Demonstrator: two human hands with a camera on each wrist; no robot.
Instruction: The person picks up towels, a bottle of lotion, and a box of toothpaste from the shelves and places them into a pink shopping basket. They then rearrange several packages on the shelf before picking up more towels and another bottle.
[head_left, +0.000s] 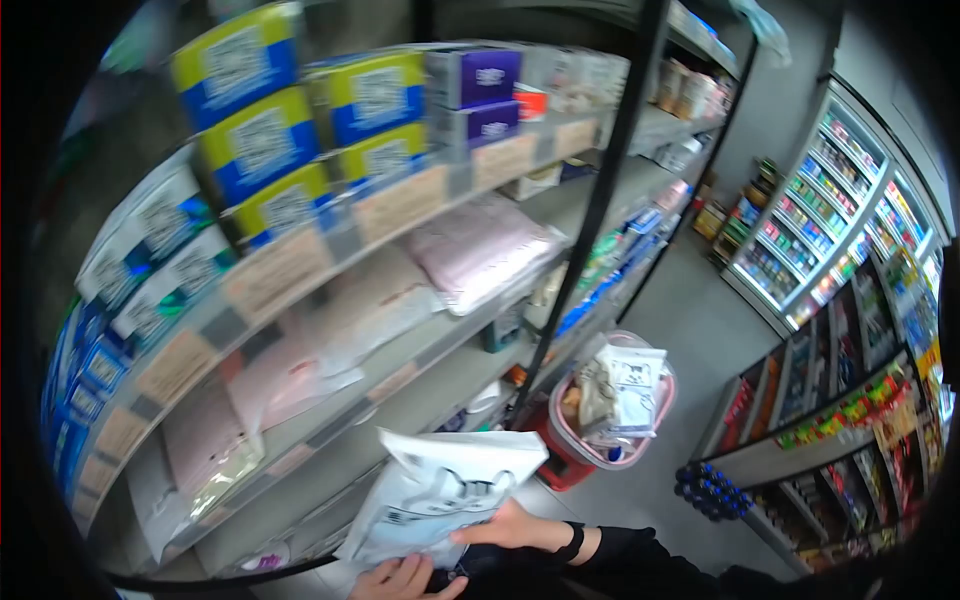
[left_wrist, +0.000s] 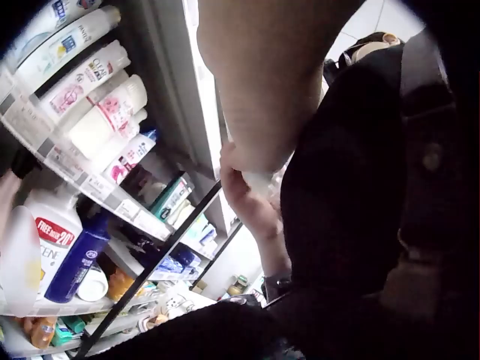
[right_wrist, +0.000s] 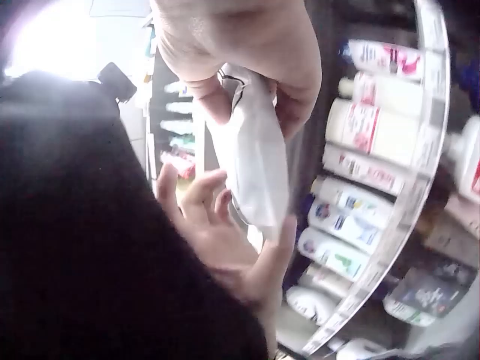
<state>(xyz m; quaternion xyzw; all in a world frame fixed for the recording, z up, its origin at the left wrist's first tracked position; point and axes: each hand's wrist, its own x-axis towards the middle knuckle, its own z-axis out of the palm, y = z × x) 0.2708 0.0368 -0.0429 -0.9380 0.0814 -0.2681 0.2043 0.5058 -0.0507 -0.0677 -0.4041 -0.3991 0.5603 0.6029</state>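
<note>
A soft white plastic packet (head_left: 440, 495) printed with a cartoon animal face is held tilted in front of the shelves. My right hand (head_left: 515, 527), a dark band on its wrist, grips the packet's right side with the thumb on its front. Along the lower edge, the fingers of my left hand (head_left: 400, 580) lie over the packet. In the right wrist view the packet (right_wrist: 256, 157) appears edge-on, pinched by my right hand (right_wrist: 247, 45) above, with my left hand (right_wrist: 232, 255) at its lower end. The left wrist view mostly hides the packet behind hand and sleeve.
A red and pink basket (head_left: 668, 400) on the floor holds a similar white packet (head_left: 635, 390) and other goods. Shelves at left carry yellow-blue boxes (head_left: 262, 145) and pink packs (head_left: 480, 245). A snack rack (head_left: 820, 420) and glass-door fridges (head_left: 820, 205) stand to the right.
</note>
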